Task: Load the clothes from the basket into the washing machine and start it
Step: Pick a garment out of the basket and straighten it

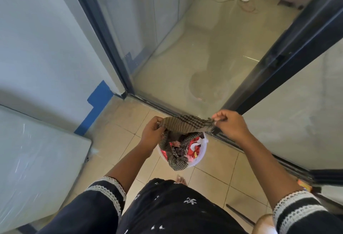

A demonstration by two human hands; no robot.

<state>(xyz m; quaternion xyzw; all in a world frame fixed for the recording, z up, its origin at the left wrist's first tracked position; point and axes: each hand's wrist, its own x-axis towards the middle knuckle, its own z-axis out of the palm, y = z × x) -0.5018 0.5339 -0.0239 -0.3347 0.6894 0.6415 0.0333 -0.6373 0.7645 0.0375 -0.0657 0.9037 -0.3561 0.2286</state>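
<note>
Both hands are up over the basket [203,149], and between them stretches a brown checked cloth [187,123], pulled out flat like a band. The left hand [151,134], at about nine o'clock from the basket's centre, has its fingers curled shut around the cloth's left end; more of the same checked fabric trails down from that fist into the pile. The right hand [231,123], up at two o'clock, pinches the other end between thumb and fingertips, fingers closed tight on the edge. Directly below sits the basket, a white round tub on the beige tiled floor [213,181], and it is full: red clothes [192,150] at the three o'clock side, dark patterned pieces in the middle, a black-and-white checked garment [178,162] spilling over the rim at six o'clock. A bare foot [181,179] shows just past the basket at six, toes near its edge. Dark sleeves with white lace trim [109,189] frame the bottom of the view. At nine o'clock from the basket, well apart, stands a large white appliance top [37,159] wrapped in shiny film; whether that is the washing machine I cannot tell. Across twelve o'clock runs a dark-framed glass door [185,48], with a wet-looking floor beyond.
</note>
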